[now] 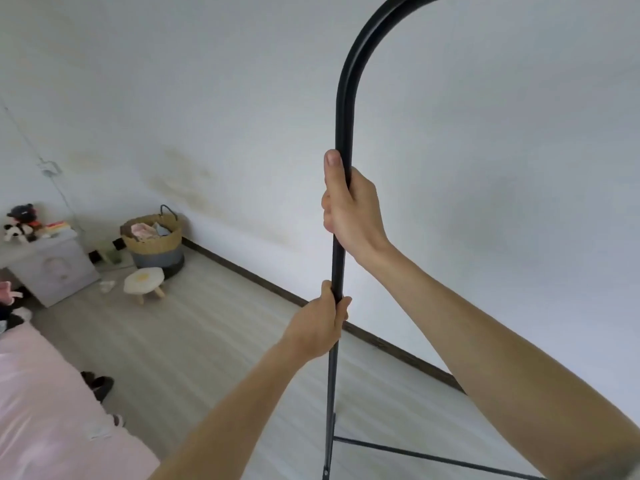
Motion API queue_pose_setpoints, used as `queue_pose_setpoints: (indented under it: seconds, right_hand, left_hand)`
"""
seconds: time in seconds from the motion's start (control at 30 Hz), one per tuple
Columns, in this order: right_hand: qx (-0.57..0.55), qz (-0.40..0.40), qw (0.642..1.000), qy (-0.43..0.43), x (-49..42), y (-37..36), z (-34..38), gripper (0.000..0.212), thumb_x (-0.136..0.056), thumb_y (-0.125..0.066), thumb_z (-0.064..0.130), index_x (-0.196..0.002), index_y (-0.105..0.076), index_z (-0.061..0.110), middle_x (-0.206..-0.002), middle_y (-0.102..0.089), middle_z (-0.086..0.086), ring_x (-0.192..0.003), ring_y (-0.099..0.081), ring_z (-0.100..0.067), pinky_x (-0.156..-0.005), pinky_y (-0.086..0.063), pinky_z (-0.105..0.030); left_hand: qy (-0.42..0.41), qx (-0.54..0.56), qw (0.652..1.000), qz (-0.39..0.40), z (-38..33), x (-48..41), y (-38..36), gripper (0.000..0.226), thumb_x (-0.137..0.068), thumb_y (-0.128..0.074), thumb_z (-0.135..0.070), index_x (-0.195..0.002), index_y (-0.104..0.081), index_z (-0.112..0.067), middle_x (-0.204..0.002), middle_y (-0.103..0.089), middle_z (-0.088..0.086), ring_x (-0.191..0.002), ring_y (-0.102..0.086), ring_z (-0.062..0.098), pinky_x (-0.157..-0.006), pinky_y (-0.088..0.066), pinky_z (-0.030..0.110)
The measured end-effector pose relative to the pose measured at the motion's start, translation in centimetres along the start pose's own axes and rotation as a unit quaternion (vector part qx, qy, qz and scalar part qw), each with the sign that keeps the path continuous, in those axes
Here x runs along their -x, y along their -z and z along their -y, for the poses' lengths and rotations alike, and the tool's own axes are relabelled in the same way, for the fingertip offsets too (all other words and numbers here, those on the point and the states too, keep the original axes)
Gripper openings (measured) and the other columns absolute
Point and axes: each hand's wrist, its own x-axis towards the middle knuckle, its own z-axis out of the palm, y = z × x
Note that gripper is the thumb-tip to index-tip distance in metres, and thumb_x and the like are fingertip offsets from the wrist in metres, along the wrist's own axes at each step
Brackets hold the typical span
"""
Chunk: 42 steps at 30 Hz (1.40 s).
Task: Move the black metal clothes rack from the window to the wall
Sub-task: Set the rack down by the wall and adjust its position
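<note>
The black metal clothes rack (344,109) fills the middle of the view: one upright tube that curves to the right at the top, with a thin bottom bar (433,455) running right along the floor. My right hand (349,206) is wrapped around the upright at mid height, thumb pointing up the tube. My left hand (320,323) grips the same tube lower down. The rack stands close to the white wall (485,168) behind it. No clothes hang on the visible part. The window is out of view.
A dark baseboard (270,282) runs along the wall. A woven basket (154,237) with clothes and a small white stool (143,280) stand at the far left, beside a grey box (55,268) with plush toys. A pink bed (45,410) and shoes (98,384) lie at the left.
</note>
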Motion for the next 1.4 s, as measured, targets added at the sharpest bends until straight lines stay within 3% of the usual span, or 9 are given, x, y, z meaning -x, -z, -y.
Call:
queue_pose_setpoints:
  seconds: [0.07,0.2,0.33,0.57,0.8,1.0,1.1,1.2,1.4]
  right_hand:
    - [0.010,-0.024,1.000,0.006,-1.5,-0.3,-0.4,0.050,-0.102,-0.046,0.053,-0.068,-0.024,0.024,-0.054,-0.021,0.006,-0.047,-0.019,-0.016,-0.045,-0.019,-0.031]
    - [0.029,-0.049,0.998,0.011,-5.5,-0.8,-2.1,0.050,-0.100,-0.047,0.055,-0.068,-0.027,0.023,-0.055,-0.025,0.003,-0.048,-0.023,-0.017,-0.046,-0.022,-0.031]
    - [0.045,-0.069,0.997,0.013,-10.3,-0.5,-4.2,0.050,-0.098,-0.047,0.059,-0.069,-0.028,0.022,-0.057,-0.027,0.002,-0.048,-0.024,-0.017,-0.046,-0.024,-0.031]
    - [0.062,-0.110,0.992,0.012,-19.2,1.5,-7.1,0.052,-0.099,-0.047,0.058,-0.068,-0.026,0.022,-0.054,-0.026,0.007,-0.046,-0.024,-0.015,-0.045,-0.024,-0.030]
    - [0.086,-0.161,0.983,-0.001,-26.3,2.4,-10.6,0.052,-0.099,-0.047,0.058,-0.068,-0.027,0.021,-0.053,-0.028,0.008,-0.044,-0.026,-0.013,-0.046,-0.027,-0.029]
    - [0.094,-0.225,0.970,-0.015,-32.5,2.0,-12.2,0.046,-0.100,-0.048,0.054,-0.080,-0.044,0.013,-0.064,-0.042,-0.004,-0.056,-0.039,-0.023,-0.057,-0.040,-0.035]
    - [0.175,-0.245,0.953,-0.034,-35.3,1.8,-13.2,0.039,-0.103,-0.047,0.047,-0.091,-0.056,0.012,-0.070,-0.063,0.000,-0.060,-0.063,-0.020,-0.073,-0.057,-0.042]
    - [0.265,-0.236,0.933,-0.061,-36.7,2.4,-13.7,0.024,-0.104,-0.047,0.036,-0.108,-0.058,0.015,-0.086,-0.074,0.002,-0.080,-0.075,-0.017,-0.086,-0.058,-0.041]
    - [0.289,-0.274,0.916,-0.055,-38.6,2.6,-15.3,0.020,-0.102,-0.051,0.017,-0.121,-0.055,0.012,-0.101,-0.074,-0.005,-0.095,-0.074,-0.024,-0.090,-0.056,-0.035]
  left_hand:
    - [-0.014,-0.009,1.000,0.016,0.7,-1.9,0.5,0.026,-0.104,-0.035,-0.039,-0.106,-0.041,-0.014,-0.086,-0.066,-0.010,-0.070,-0.064,0.013,-0.070,-0.055,0.040]
    - [-0.016,-0.015,0.999,0.034,2.1,-6.5,1.6,0.027,-0.104,-0.033,-0.041,-0.108,-0.042,-0.016,-0.092,-0.068,-0.011,-0.081,-0.067,0.016,-0.078,-0.055,0.044]
    - [-0.030,-0.036,0.998,0.048,3.1,-11.5,2.3,0.026,-0.104,-0.033,-0.041,-0.109,-0.042,-0.016,-0.095,-0.070,-0.010,-0.072,-0.064,0.011,-0.080,-0.055,0.045]
    - [-0.046,-0.031,0.995,0.078,3.3,-21.6,2.8,0.026,-0.105,-0.033,-0.040,-0.111,-0.042,-0.016,-0.099,-0.071,-0.008,-0.088,-0.069,0.020,-0.084,-0.054,0.046]
    - [-0.086,-0.028,0.988,0.122,5.2,-30.4,2.8,0.024,-0.104,-0.035,-0.039,-0.111,-0.042,-0.018,-0.099,-0.071,-0.007,-0.087,-0.068,0.019,-0.083,-0.054,0.044]
    - [-0.136,-0.025,0.978,0.159,7.3,-38.8,3.7,0.024,-0.103,-0.036,-0.040,-0.108,-0.043,-0.018,-0.097,-0.070,-0.009,-0.088,-0.068,0.022,-0.086,-0.052,0.048]
    - [-0.172,-0.032,0.968,0.179,8.5,-43.7,4.2,0.022,-0.103,-0.038,-0.039,-0.106,-0.046,-0.018,-0.098,-0.071,-0.008,-0.088,-0.067,0.022,-0.087,-0.052,0.048]
    - [-0.206,-0.046,0.958,0.194,9.2,-46.9,4.5,0.023,-0.102,-0.041,-0.041,-0.105,-0.050,-0.019,-0.095,-0.071,-0.007,-0.085,-0.068,0.021,-0.085,-0.054,0.047]
    - [-0.272,-0.077,0.937,0.204,9.3,-51.3,4.6,0.026,-0.101,-0.043,-0.044,-0.105,-0.051,-0.020,-0.092,-0.072,-0.002,-0.080,-0.067,0.022,-0.075,-0.052,0.040]
